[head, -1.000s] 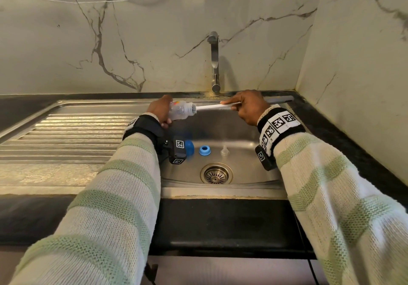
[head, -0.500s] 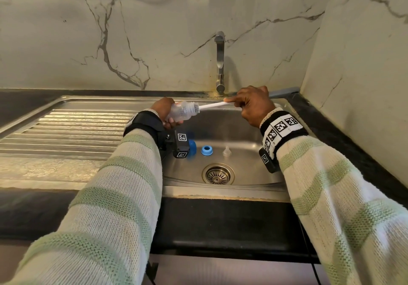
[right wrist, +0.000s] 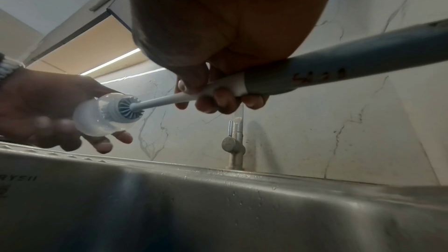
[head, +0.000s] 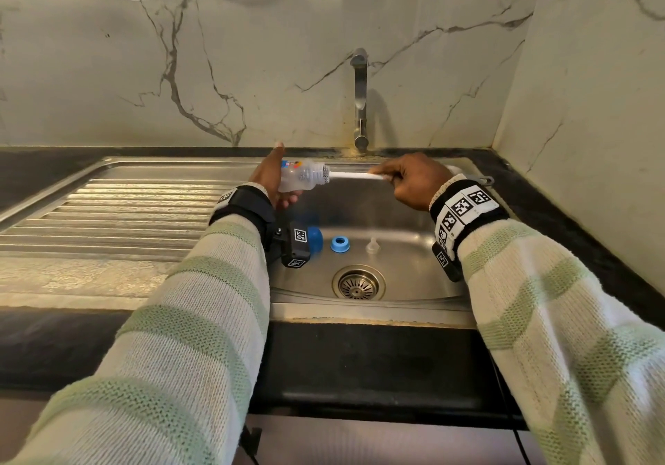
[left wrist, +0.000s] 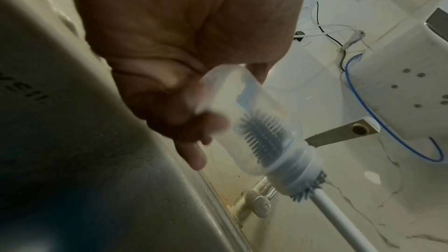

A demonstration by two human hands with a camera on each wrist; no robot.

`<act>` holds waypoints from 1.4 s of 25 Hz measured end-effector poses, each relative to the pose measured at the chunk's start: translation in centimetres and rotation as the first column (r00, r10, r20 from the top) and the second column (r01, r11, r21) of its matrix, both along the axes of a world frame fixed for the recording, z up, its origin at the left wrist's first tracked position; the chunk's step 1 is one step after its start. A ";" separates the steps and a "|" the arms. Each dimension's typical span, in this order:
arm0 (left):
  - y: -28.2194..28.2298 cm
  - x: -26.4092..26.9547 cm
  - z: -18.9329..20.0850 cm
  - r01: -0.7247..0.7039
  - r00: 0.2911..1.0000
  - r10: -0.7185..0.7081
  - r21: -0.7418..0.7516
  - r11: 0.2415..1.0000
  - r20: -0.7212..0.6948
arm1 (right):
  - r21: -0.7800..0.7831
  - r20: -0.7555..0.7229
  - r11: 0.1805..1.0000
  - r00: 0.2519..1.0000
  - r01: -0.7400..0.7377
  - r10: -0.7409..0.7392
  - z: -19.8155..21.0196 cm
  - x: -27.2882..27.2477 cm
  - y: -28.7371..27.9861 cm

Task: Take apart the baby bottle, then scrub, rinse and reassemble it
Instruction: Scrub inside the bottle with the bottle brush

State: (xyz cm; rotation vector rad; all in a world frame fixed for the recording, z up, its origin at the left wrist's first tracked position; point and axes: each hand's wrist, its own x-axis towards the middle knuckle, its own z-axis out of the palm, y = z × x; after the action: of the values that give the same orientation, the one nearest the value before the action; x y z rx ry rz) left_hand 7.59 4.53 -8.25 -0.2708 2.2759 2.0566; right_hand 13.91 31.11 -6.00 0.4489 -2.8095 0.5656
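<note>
My left hand [head: 273,182] grips the clear baby bottle [head: 300,178] on its side above the sink basin [head: 403,219], mouth pointing right. My right hand [head: 414,180] holds the bottle brush [head: 354,176] by its white and grey handle. The grey silicone bristles [left wrist: 263,137] sit inside the bottle [left wrist: 257,122], with a few sticking out at the neck [right wrist: 129,107]. On the basin floor lie the blue cap [head: 315,239], partly hidden behind my left wrist camera, the blue screw ring [head: 340,244] and the clear teat [head: 373,245].
The tap [head: 360,101] stands at the back of the sink, with no water showing. A ridged steel draining board [head: 118,212] lies to the left. The drain [head: 358,282] is in the basin's front middle. Marble walls close the back and right.
The bottle and both hands shifted slightly right and up in view as the head moved. The brush still reaches into the bottle; the parts on the basin floor have not moved.
</note>
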 end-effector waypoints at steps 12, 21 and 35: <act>0.7 0.3 0.2 0.013 0.993 -0.011 0.018 1.000 -0.115 | 0.020 0.090 0.999 0.995 0.034 -0.035 0.2 0.0 -0.1; 0.7 -0.3 -0.1 0.022 0.976 0.001 0.102 0.995 -0.219 | 0.014 0.095 0.999 0.995 0.028 -0.030 0.2 -0.2 -0.5; 1.2 -0.5 -0.2 0.004 0.983 0.022 0.141 0.990 -0.181 | 0.079 0.086 0.996 0.995 0.042 -0.049 0.1 -0.3 -0.5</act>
State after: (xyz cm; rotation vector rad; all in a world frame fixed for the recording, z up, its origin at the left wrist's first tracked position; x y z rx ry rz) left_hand 7.05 5.74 -8.44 -0.0881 2.2132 2.3222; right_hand 13.62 30.57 -5.92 0.3820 -2.9255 0.4794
